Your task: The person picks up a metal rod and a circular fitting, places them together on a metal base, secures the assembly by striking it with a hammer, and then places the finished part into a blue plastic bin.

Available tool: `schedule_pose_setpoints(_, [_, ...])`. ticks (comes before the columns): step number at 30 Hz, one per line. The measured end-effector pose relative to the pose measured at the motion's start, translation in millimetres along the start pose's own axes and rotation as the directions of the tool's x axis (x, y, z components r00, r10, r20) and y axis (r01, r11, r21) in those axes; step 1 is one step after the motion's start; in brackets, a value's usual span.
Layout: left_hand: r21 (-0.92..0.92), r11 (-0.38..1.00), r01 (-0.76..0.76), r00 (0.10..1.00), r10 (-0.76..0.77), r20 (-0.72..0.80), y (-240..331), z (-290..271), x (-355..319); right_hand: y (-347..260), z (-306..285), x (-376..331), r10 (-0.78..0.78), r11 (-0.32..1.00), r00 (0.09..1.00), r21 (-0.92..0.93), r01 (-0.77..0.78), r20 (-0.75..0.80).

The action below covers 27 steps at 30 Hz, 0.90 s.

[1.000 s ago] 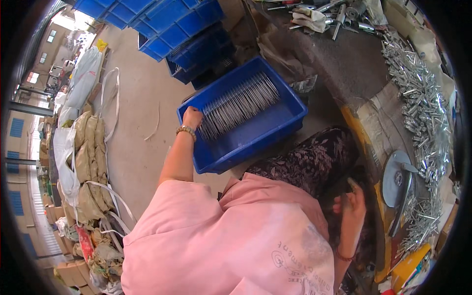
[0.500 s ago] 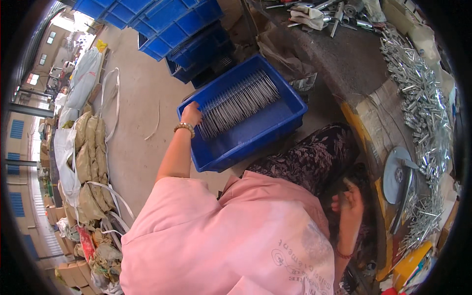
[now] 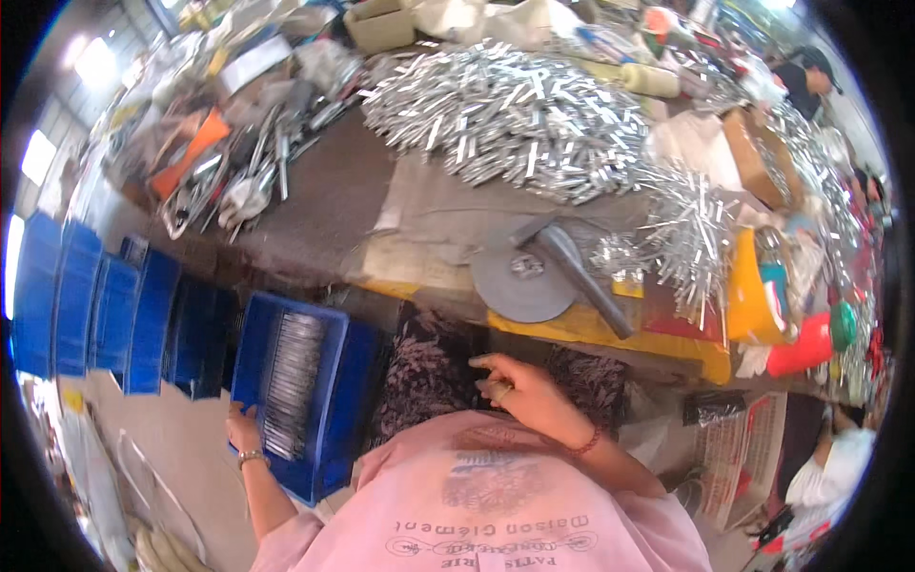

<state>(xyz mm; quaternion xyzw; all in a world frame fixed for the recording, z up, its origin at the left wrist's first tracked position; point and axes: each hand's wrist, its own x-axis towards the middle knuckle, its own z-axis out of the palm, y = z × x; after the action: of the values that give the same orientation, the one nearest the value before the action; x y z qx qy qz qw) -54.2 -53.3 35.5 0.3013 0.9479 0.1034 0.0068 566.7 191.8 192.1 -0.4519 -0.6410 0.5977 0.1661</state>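
My left hand point(image 3: 245, 431) reaches down to my left and grips the near rim of a blue plastic crate point(image 3: 335, 400) on the floor. A flat row of thin metal strips point(image 3: 291, 377) lies in the crate. My right hand point(image 3: 522, 393) rests on my lap over dark patterned fabric point(image 3: 429, 372), fingers loosely spread and nothing clearly in them. A red bracelet sits on that wrist. My pink shirt fills the lower middle of the view.
The workbench ahead holds a big heap of shiny metal pieces point(image 3: 515, 119), a grey disc with a handle point(image 3: 526, 276), a yellow tub point(image 3: 748, 296) and scattered tools point(image 3: 238, 181). Stacked blue crates point(image 3: 86, 305) stand at the left. Another person point(image 3: 829, 467) sits at the lower right.
The view has swung from the floor toward the workbench. My left hand stays at the blue crate's edge. My right hand has come to rest on my lap.
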Motion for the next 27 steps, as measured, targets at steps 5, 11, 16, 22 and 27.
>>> schedule_pose_setpoints(5, [-0.320,0.839,-0.440,0.890,0.362,-0.276,255,-98,24,-4,-9,-12,-0.021,1.000,0.998,-0.013,0.020,-0.064])
schedule_pose_setpoints(11, [-0.715,0.173,-0.677,0.532,0.786,-0.314,519,-179,-44,-17,-14,-23,-0.084,0.996,0.988,-0.026,0.081,-0.131])
schedule_pose_setpoints(16, [-0.712,-0.025,-0.702,0.150,0.972,-0.182,639,-159,-80,-23,-26,-43,-0.068,0.998,0.976,-0.016,0.066,-0.206])
schedule_pose_setpoints(22, [-0.524,0.033,-0.851,0.033,0.999,0.009,692,-136,-102,-47,-52,-82,-0.138,0.990,0.946,-0.039,0.133,-0.292])
schedule_pose_setpoints(27, [-0.479,-0.016,-0.878,-0.022,1.000,0.006,684,-130,-95,-74,-90,-104,-0.285,0.958,0.878,-0.143,0.248,-0.384])
